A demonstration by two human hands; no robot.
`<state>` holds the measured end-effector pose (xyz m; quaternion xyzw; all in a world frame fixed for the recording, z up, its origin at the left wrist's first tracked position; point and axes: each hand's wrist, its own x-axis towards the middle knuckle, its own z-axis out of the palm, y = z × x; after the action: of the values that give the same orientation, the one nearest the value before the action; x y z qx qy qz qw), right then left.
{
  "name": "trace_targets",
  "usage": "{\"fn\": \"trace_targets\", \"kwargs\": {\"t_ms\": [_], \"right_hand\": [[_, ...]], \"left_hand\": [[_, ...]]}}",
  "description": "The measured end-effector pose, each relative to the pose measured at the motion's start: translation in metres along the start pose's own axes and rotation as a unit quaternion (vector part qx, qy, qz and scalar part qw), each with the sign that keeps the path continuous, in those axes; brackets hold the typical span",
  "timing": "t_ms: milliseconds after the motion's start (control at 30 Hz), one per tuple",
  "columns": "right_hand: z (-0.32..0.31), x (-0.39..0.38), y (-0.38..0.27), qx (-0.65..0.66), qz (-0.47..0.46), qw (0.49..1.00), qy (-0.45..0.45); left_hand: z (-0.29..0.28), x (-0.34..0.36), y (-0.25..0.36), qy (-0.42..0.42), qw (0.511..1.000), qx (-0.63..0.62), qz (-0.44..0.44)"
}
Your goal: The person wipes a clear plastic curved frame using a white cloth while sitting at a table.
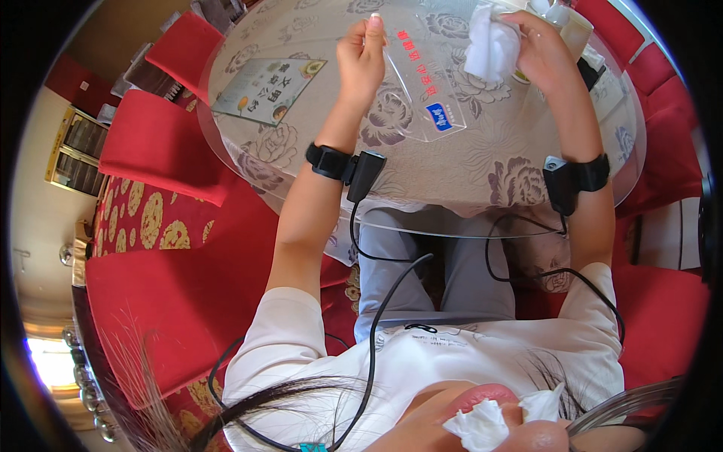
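Note:
My left hand (pixel 363 59) is closed in a pinch on the upper left edge of a clear plastic panel (pixel 414 107). The panel carries red lettering and a blue label at its near end, and it is tilted over the table. Over the far right part of the table, my right hand (pixel 541 53) grips a crumpled white cloth or tissue (pixel 491 47); its exact kind is unclear. The cloth hangs beside the panel, apart from it in the picture. Some fingers of the right hand are hidden behind the cloth.
A round table with a clear top over a floral tablecloth (pixel 275 143) stands before me. A printed glass placard (pixel 271 90) lies at left. A pale cup (pixel 576 34) and a dark object (pixel 591 73) sit at far right. Red chairs (pixel 151 143) surround the table; black cables (pixel 376 316) hang from my wristbands.

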<state>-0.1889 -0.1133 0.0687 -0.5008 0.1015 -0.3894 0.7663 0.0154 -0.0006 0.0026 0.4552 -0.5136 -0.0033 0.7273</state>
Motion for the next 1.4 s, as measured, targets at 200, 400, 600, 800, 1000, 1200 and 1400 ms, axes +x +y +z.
{"fn": "trace_targets", "kwargs": {"t_ms": [200,400,600,800,1000,1200,1400], "right_hand": [[0.043,0.001,0.002,-0.256,-0.166,0.949,-0.078],[0.073,-0.004,0.030,-0.434,-0.433,0.778,-0.142],[0.084,-0.012,0.036,-0.616,-0.539,0.571,-0.067],[0.066,-0.004,0.048,-0.540,-0.284,0.781,-0.135],[0.069,-0.008,0.047,-0.554,-0.209,0.801,-0.094],[0.055,0.003,0.041,-0.449,-0.161,0.862,-0.174],[0.060,-0.004,0.048,-0.455,-0.148,0.873,-0.096]], "left_hand": [[-0.002,0.004,0.002,0.019,0.997,0.046,0.066],[0.002,0.000,0.013,0.038,0.997,0.067,0.012],[0.005,-0.005,0.018,0.000,1.000,0.002,0.003],[0.010,-0.009,0.027,-0.004,0.999,-0.003,0.049],[0.009,-0.010,0.024,0.002,0.998,0.031,0.052],[0.012,-0.010,0.027,0.014,0.996,0.043,0.081],[0.010,-0.009,0.027,-0.003,0.995,0.073,0.075]]}}
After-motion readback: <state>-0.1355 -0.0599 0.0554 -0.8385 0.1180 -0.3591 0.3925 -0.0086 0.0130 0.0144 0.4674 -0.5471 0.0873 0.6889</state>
